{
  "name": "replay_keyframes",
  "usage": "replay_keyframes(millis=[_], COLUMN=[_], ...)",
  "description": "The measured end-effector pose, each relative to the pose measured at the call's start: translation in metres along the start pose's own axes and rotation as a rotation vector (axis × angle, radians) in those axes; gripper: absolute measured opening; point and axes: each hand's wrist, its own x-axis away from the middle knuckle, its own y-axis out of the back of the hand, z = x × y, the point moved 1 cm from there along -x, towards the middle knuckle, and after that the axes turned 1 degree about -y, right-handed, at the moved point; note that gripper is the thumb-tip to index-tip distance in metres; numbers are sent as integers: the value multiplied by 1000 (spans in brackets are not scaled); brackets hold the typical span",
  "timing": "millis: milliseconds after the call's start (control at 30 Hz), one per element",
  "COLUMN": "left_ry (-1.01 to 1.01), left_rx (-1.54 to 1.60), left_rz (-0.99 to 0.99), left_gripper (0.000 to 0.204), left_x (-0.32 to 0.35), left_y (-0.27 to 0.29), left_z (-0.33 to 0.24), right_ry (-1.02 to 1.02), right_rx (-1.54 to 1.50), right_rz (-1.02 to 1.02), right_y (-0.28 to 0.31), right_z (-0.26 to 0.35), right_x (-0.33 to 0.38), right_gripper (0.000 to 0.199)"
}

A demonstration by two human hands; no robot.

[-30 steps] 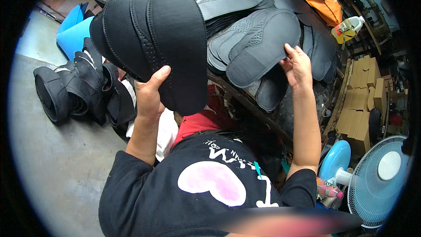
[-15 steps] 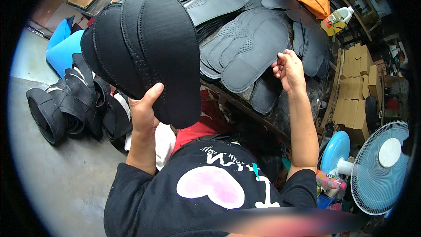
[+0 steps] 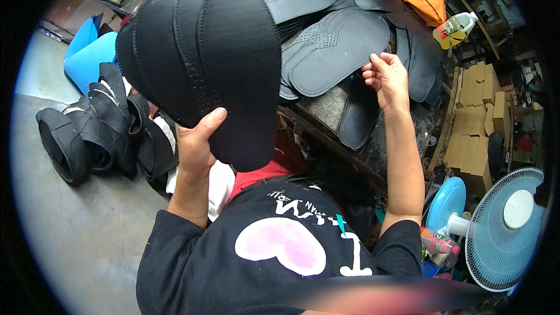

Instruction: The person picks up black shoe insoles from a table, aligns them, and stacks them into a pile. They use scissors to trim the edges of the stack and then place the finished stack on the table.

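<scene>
Here's the left hand (image 3: 201, 137), clenched round the narrow ends of a fan of black sole-shaped pieces (image 3: 239, 41), thumb across the front, fingers lost behind. The front piece shows nearly whole; those behind give us only curved slices with stitch-like borders, so no exact count from here! The fan is held up over the near-left part of the worktop (image 3: 424, 121), blocking our view of whatever lies behind it.

Over to the right hand (image 3: 388, 79): thumb and fingertips pinching the right rim of a grey-black top piece (image 3: 344, 52), which lies slanted on a pile of its kind. Just how firm that pinch is, I can't tell. Only rims and dotted patterns peep out beneath; below it, a loose dark piece (image 3: 359, 119) pokes out, its upper end hard to make out.

Far right, a bottle of yellow liquid (image 3: 455, 30) stands clear, while the orange bag (image 3: 417, 0) behind is partly covered by something black. The fan's grille (image 3: 501, 230) runs into darkness at its right rim, and a blurred patch (image 3: 379, 294) smears the bottom edge.
</scene>
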Motion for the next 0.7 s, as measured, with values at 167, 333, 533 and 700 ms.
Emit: replay_keyframes(millis=[167,333,533,700], left_ry=[39,59,207,309], left_rx=[91,73,177,222], left_rz=[124,160,239,288], left_gripper=[42,43,39,37], left_x=[3,2,-4,-5], left_y=[-11,-25,-41,-46], left_z=[3,2,16,32], right_ry=[70,151,158,167], right_rx=[190,157,275,150], right_rz=[-12,124,218,386], right_y=[-9,-20,-25,-32], right_z=[1,-10,10,24], right_x=[-12,-1,21,57], right_gripper=[23,15,22,19])
